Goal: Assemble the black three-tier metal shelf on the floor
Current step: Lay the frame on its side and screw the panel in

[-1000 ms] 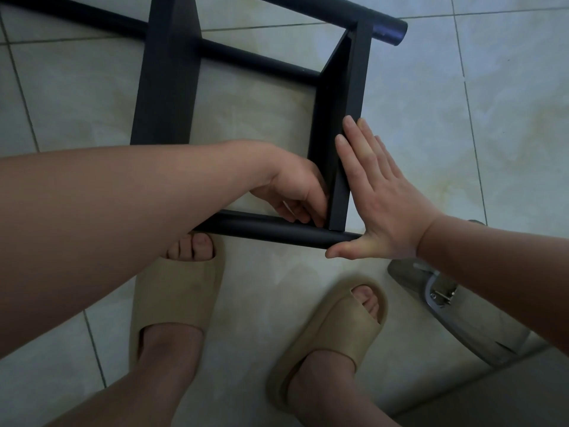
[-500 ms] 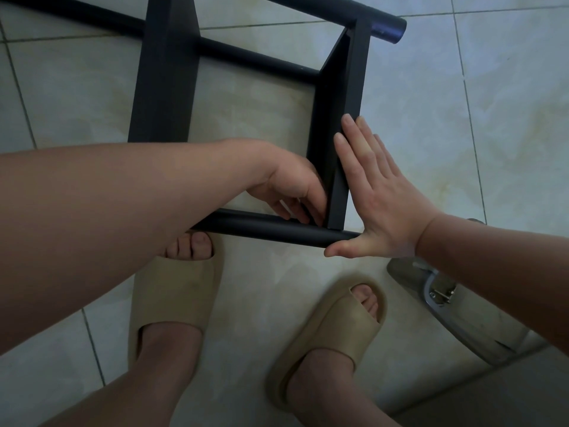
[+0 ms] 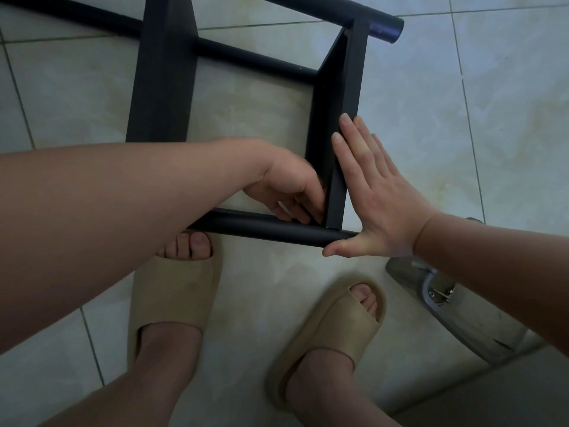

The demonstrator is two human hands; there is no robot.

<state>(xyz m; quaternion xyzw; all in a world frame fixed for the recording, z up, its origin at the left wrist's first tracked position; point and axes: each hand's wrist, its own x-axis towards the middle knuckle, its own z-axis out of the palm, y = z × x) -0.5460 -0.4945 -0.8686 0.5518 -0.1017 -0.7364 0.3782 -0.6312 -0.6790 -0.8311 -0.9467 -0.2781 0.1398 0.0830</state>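
The tiled floor [image 3: 462, 118] carries the black shelf frame [image 3: 166, 87], which lies across the upper centre. Its right-side shelf panel [image 3: 335, 124] stands on edge, its long axis running from upper right down to the near tube [image 3: 261, 226] at mid-frame. The right hand [image 3: 381, 204] presses flat on the panel's outer face, grip wide. The left hand [image 3: 289, 183] sits nearer, at the inside corner joint, fingers curled; whether its grip holds anything I cannot tell.

The shelf frame [image 3: 163, 72] lies on the floor [image 3: 462, 118]. The left hand [image 3: 289, 186] is inside its near right corner, the right hand [image 3: 378, 204] against the outside; two slippers [image 3: 172, 291] stand nearer.
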